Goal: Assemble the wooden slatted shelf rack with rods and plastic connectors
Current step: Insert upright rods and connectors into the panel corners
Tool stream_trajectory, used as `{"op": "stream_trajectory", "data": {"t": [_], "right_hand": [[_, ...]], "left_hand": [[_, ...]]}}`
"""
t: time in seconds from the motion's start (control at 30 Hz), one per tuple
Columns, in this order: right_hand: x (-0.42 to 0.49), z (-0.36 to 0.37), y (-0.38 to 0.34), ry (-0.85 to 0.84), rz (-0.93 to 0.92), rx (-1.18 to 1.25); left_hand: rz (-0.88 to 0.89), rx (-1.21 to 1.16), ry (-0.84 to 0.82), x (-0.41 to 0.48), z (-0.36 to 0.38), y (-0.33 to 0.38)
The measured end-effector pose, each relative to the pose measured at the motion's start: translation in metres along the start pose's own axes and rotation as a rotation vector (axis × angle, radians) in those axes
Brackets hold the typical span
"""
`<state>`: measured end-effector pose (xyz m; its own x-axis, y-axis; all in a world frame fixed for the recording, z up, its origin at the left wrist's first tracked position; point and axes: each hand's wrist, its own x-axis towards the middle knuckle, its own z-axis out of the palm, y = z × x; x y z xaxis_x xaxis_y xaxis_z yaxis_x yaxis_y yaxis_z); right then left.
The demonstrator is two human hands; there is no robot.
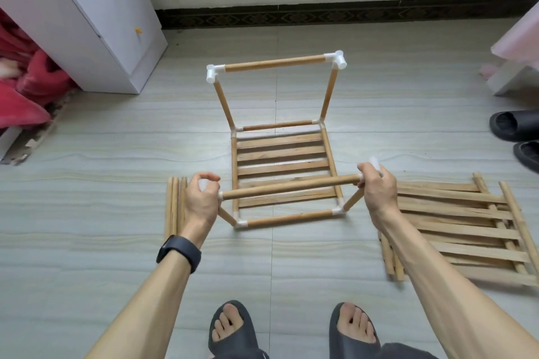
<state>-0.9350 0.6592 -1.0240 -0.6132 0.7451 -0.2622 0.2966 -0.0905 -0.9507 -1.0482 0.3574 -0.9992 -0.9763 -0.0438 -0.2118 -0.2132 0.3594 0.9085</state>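
Note:
A partly built rack stands on the tiled floor, with a slatted shelf (284, 167) at its base. Two far uprights carry a top rod (274, 63) between white plastic connectors (338, 59). A near horizontal rod (288, 186) spans the two short front uprights. My left hand (201, 198) grips the white connector at that rod's left end. My right hand (377, 185) grips the white connector at its right end.
Loose rods (174, 207) lie on the floor left of the rack. Stacked slatted panels (463, 230) lie at the right. A white cabinet (87, 17) stands far left, black slippers (516, 137) far right. My own feet in slippers are at the bottom.

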Motion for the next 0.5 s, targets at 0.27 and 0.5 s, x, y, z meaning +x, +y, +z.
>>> {"op": "stream_trajectory", "data": {"t": [0.27,0.5], "right_hand": [[-0.014,-0.009,-0.003,-0.098,-0.050,-0.197],[-0.028,-0.037,0.023,-0.247,0.119,0.145]], "left_hand": [[-0.011,0.366,-0.041,0.013,-0.007,0.016],[0.625,0.875,-0.243,-0.014,0.046,0.075]]}}
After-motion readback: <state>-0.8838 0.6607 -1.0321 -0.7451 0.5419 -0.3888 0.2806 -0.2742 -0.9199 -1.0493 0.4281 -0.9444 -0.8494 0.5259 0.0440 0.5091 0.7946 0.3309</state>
